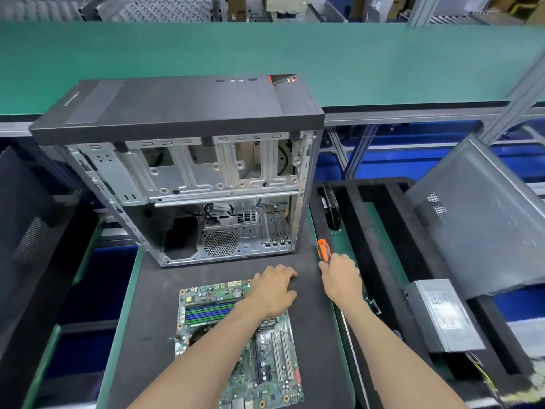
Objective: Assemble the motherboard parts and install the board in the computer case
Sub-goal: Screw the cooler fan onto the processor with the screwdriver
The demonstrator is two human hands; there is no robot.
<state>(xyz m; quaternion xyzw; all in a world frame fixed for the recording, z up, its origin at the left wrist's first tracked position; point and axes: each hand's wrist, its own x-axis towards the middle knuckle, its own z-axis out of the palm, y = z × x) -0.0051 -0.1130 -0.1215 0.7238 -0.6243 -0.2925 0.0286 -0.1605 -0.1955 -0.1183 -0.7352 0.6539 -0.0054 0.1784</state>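
two hands are busy: your left hand (272, 286) lies flat, fingers relaxed, on the far corner of the motherboard (236, 335), likely steadying it on the black mat (147, 290). your right hand (340, 276) grips the orange screwdriver (323, 250). just beyond, the computer case (177, 160) lies open, ready for the board.

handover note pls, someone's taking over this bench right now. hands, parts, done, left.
Left hand: fingers flat, resting on the far right corner of the motherboard.
Right hand: grip closed round the orange screwdriver, to the right of the board.
Motherboard lies flat on the black mat, RAM sticks seated. Computer case stands behind it, open side facing you, its board bay empty. Power supply sits in the foam tray to the right.
Done: RAM fitted.
Left: place the board in the case and screw it down.
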